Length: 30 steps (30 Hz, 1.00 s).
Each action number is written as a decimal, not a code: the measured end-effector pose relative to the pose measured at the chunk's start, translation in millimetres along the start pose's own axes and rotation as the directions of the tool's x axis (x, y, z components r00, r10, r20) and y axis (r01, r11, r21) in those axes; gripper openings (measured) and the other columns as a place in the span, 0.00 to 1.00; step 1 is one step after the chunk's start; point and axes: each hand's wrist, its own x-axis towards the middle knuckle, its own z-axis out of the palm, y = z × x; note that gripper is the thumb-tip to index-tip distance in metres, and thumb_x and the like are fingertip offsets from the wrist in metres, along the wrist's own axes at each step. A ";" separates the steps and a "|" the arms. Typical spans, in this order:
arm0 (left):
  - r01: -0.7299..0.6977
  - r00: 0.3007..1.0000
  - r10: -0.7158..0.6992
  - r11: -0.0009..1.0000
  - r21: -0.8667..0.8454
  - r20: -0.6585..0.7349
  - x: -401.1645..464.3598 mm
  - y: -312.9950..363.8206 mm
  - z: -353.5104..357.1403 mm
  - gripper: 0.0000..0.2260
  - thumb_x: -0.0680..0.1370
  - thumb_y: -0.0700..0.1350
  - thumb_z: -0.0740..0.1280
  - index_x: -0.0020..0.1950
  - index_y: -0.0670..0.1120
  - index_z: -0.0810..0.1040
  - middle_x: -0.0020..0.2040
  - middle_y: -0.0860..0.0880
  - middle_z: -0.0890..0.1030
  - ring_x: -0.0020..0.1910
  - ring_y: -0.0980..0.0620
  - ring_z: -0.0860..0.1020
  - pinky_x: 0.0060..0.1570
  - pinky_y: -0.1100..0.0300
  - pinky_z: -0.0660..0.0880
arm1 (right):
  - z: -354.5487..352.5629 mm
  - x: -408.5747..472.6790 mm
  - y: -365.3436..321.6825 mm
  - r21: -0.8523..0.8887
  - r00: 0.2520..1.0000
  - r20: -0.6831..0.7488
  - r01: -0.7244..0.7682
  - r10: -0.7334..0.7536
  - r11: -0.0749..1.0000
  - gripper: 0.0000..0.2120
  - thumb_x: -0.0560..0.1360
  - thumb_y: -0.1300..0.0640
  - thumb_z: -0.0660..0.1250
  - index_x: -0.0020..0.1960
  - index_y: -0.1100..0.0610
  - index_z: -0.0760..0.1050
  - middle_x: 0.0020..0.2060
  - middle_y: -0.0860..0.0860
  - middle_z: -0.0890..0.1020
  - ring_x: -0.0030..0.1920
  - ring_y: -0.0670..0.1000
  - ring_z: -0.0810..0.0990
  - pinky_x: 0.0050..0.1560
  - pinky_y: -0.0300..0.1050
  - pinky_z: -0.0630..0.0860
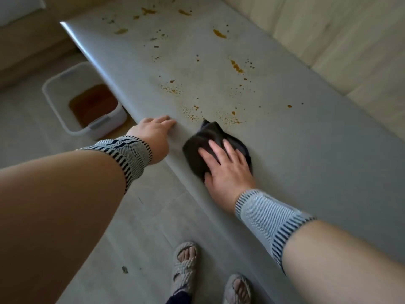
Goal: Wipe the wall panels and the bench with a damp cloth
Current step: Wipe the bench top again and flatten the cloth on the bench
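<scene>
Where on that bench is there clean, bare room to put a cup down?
The bench is bare right of the cloth, from the right hand to the wall panels. Beyond the cloth it is spattered with orange stains. The left hand holds the front edge.

Bare forearms, each wrist wrapped in a knitted band: left wristband (129,155) white-grey with black dashes and checks at centre left, right wristband (268,222) pale grey with dark-striped edges at lower right. Woven rope sandals (186,266) at bottom centre.

Grey bench (285,150) was spattered orange-brown; on it a black cloth (203,148); beside it a white tub (54,93).
</scene>
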 end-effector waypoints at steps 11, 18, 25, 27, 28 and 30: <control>-0.023 0.971 -0.023 0.982 0.186 0.239 22.3 -19.5 -16.4 0.33 0.81 0.40 0.59 0.81 0.45 0.44 0.81 0.46 0.44 0.80 0.47 0.51 0.76 0.51 0.57 | -1.1 41.2 -47.9 -0.016 0.997 0.009 0.073 -0.073 0.997 0.29 0.77 0.42 0.56 0.76 0.40 0.52 0.78 0.49 0.46 0.77 0.59 0.42 0.74 0.64 0.42; -0.002 0.956 -0.023 0.996 0.087 0.294 27.6 -24.3 -9.3 0.36 0.80 0.39 0.60 0.81 0.48 0.41 0.81 0.48 0.39 0.80 0.48 0.44 0.77 0.46 0.54 | 9.8 9.8 -30.9 -0.087 0.998 -0.034 0.047 -0.050 0.995 0.28 0.73 0.45 0.56 0.74 0.44 0.62 0.75 0.52 0.63 0.75 0.59 0.58 0.74 0.61 0.51; 0.004 0.928 -0.047 0.993 0.119 0.369 32.7 -23.3 -7.9 0.38 0.80 0.40 0.60 0.80 0.47 0.37 0.80 0.48 0.36 0.80 0.47 0.40 0.78 0.48 0.52 | -3.7 47.1 -43.2 -0.057 0.999 -0.036 -0.025 0.023 0.998 0.31 0.71 0.44 0.59 0.73 0.48 0.59 0.76 0.55 0.58 0.76 0.61 0.51 0.72 0.68 0.49; -0.056 0.922 -0.018 0.982 0.179 0.386 38.1 -28.0 -1.0 0.39 0.79 0.45 0.60 0.80 0.47 0.36 0.80 0.45 0.35 0.79 0.45 0.37 0.77 0.45 0.53 | -11.2 87.8 -65.5 0.006 0.998 -0.029 -0.047 0.047 0.999 0.35 0.75 0.45 0.61 0.78 0.47 0.51 0.79 0.51 0.46 0.77 0.59 0.40 0.73 0.65 0.38; -0.081 0.920 -0.006 0.976 0.203 0.391 40.6 -28.1 1.5 0.38 0.79 0.47 0.60 0.80 0.47 0.37 0.80 0.44 0.36 0.79 0.44 0.36 0.77 0.44 0.53 | -12.2 96.8 -71.5 0.016 0.998 -0.038 -0.048 0.049 0.999 0.36 0.75 0.45 0.61 0.78 0.48 0.51 0.79 0.50 0.46 0.78 0.58 0.39 0.73 0.64 0.37; -0.059 0.917 -0.023 0.979 0.194 0.398 39.5 -27.0 -0.3 0.38 0.80 0.48 0.59 0.81 0.48 0.37 0.80 0.45 0.35 0.79 0.45 0.37 0.77 0.43 0.53 | -4.8 85.8 -69.3 0.013 0.997 -0.071 -0.019 0.020 1.000 0.35 0.73 0.48 0.62 0.78 0.49 0.57 0.78 0.52 0.54 0.78 0.59 0.47 0.74 0.63 0.43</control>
